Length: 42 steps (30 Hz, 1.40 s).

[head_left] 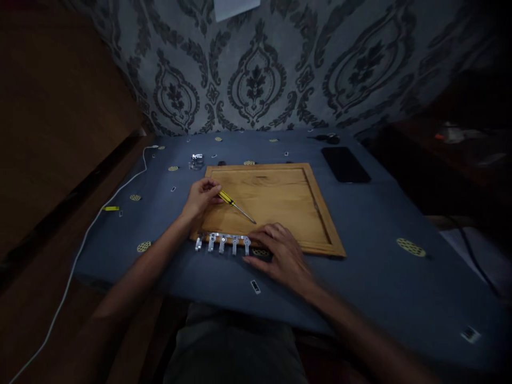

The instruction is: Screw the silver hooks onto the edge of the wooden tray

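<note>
A wooden framed board lies flat on a table with a blue cloth. My left hand is closed on the yellow handle of a small screwdriver, whose tip points right over the board. A metal hook rack with several hooks lies along the board's near edge. My right hand rests fingers-down on the board's near rim, just right of the rack, its fingers spread.
A black phone lies at the back right of the board. A small shiny object stands at the back left. A white cable runs along the table's left side. Patterned wallpaper rises behind.
</note>
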Available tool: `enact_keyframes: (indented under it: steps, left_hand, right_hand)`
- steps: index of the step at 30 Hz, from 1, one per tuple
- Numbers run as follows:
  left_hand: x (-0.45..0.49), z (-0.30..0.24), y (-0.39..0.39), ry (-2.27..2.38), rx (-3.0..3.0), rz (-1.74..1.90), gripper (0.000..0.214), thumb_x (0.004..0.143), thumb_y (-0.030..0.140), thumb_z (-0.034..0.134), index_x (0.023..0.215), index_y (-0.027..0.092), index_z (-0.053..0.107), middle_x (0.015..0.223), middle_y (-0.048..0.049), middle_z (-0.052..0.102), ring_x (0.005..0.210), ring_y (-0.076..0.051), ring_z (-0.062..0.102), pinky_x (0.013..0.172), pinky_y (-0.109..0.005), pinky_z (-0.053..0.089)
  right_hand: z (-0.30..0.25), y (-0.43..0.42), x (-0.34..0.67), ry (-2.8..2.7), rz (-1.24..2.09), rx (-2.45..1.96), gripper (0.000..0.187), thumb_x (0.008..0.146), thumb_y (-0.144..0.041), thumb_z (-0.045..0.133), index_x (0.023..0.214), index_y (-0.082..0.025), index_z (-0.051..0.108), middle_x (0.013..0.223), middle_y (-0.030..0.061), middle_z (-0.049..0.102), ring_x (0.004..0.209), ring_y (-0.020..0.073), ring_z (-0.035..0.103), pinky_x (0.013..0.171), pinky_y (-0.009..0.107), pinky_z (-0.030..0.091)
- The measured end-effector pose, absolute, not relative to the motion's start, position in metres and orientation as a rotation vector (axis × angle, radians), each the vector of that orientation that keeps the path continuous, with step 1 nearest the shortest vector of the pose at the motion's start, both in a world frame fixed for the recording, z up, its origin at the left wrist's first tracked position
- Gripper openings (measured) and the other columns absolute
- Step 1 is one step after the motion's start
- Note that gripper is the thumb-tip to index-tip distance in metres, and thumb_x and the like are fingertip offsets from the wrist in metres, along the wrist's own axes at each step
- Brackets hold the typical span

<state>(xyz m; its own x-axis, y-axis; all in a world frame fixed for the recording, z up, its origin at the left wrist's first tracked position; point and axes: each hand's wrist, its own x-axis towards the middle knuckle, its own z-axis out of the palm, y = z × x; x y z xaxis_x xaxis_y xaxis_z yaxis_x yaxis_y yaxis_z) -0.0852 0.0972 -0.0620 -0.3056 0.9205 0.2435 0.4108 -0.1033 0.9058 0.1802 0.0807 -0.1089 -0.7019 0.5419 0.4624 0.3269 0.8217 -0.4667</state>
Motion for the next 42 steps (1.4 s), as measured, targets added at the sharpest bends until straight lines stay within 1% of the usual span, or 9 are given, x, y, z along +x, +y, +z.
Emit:
enact_keyframes:
  steps: [3, 6, 8, 10, 15, 19, 26, 36, 42]
  left_hand:
    - [-0.088, -0.051, 0.087, 1.819, 1.651, 1.324, 0.023, 0.086, 0.039, 0.073, 0.087, 0.018, 0.063, 0.089, -0.0052, 0.065, 0.086, -0.022, 0.067, 0.087, -0.042, 0.059]
    - [-0.080, -0.036, 0.059, 1.842, 1.869, 1.210, 0.019, 0.091, 0.037, 0.071, 0.099, 0.020, 0.069, 0.110, -0.0084, 0.066, 0.112, -0.028, 0.060, 0.106, -0.047, 0.048]
    - [-0.069, -0.031, 0.037, 1.744, 2.004, 1.077, 0.026, 0.092, 0.046, 0.072, 0.103, 0.022, 0.071, 0.106, -0.0064, 0.069, 0.110, -0.026, 0.061, 0.105, -0.044, 0.048]
    - [-0.055, -0.031, 0.017, 1.625, 2.126, 0.945, 0.043, 0.084, 0.057, 0.080, 0.110, 0.024, 0.071, 0.111, -0.0063, 0.070, 0.112, -0.027, 0.061, 0.104, -0.042, 0.049]
    - [-0.032, -0.049, -0.004, 1.612, 2.523, 0.582, 0.063, 0.082, 0.064, 0.078, 0.124, 0.018, 0.065, 0.124, -0.0131, 0.064, 0.122, -0.032, 0.055, 0.110, -0.052, 0.045]
    - [-0.030, -0.057, -0.001, 1.651, 2.547, 0.527, 0.056, 0.086, 0.060, 0.076, 0.123, 0.020, 0.065, 0.124, -0.0115, 0.063, 0.124, -0.032, 0.053, 0.114, -0.056, 0.042]
    - [-0.029, -0.062, 0.000, 1.662, 2.548, 0.543, 0.048, 0.089, 0.057, 0.074, 0.117, 0.018, 0.068, 0.118, -0.0098, 0.065, 0.118, -0.030, 0.056, 0.109, -0.052, 0.045]
    - [-0.026, -0.067, 0.000, 1.653, 2.534, 0.640, 0.040, 0.093, 0.051, 0.071, 0.111, 0.015, 0.070, 0.114, -0.0110, 0.067, 0.114, -0.029, 0.056, 0.106, -0.050, 0.045]
    - [-0.026, -0.066, 0.000, 1.648, 2.490, 0.639, 0.036, 0.093, 0.048, 0.072, 0.109, 0.017, 0.069, 0.113, -0.0106, 0.066, 0.113, -0.029, 0.055, 0.105, -0.050, 0.045]
  right_hand:
    - [-0.107, 0.081, 0.181, -2.401, 0.474, -0.624, 0.034, 0.085, -0.040, 0.081, 0.113, -0.023, 0.072, 0.105, 0.0084, 0.074, 0.097, 0.0277, 0.066, 0.082, 0.043, 0.054]
    - [-0.107, 0.081, 0.181, -2.403, 0.489, -0.631, 0.034, 0.086, -0.042, 0.080, 0.113, -0.023, 0.072, 0.105, 0.0087, 0.074, 0.097, 0.0280, 0.065, 0.082, 0.044, 0.055]
    - [-0.107, 0.081, 0.181, -2.404, 0.504, -0.644, 0.035, 0.087, -0.043, 0.079, 0.114, -0.023, 0.072, 0.105, 0.0088, 0.073, 0.098, 0.0284, 0.065, 0.083, 0.045, 0.055]
    - [-0.107, 0.080, 0.181, -2.406, 0.518, -0.657, 0.035, 0.087, -0.043, 0.079, 0.116, -0.023, 0.073, 0.105, 0.0090, 0.073, 0.100, 0.0290, 0.064, 0.084, 0.045, 0.055]
    - [-0.106, 0.080, 0.181, -2.418, 0.535, -0.663, 0.037, 0.087, -0.037, 0.079, 0.120, -0.023, 0.073, 0.108, 0.0098, 0.073, 0.102, 0.0296, 0.064, 0.087, 0.046, 0.054]
    - [-0.105, 0.080, 0.181, -2.423, 0.530, -0.662, 0.036, 0.088, -0.039, 0.078, 0.120, -0.024, 0.073, 0.107, 0.0091, 0.073, 0.100, 0.0291, 0.064, 0.086, 0.045, 0.054]
    - [-0.106, 0.081, 0.181, -2.421, 0.527, -0.641, 0.038, 0.088, -0.042, 0.078, 0.118, -0.020, 0.074, 0.105, 0.0107, 0.073, 0.100, 0.0288, 0.063, 0.087, 0.045, 0.052]
    - [-0.100, 0.078, 0.182, -2.422, 0.553, -0.656, 0.036, 0.092, -0.049, 0.072, 0.117, -0.024, 0.073, 0.105, 0.0096, 0.073, 0.100, 0.0292, 0.064, 0.086, 0.046, 0.053]
    - [-0.096, 0.077, 0.182, -2.415, 0.577, -0.662, 0.029, 0.099, -0.045, 0.061, 0.115, -0.024, 0.073, 0.105, 0.0098, 0.073, 0.101, 0.0285, 0.065, 0.088, 0.047, 0.053]
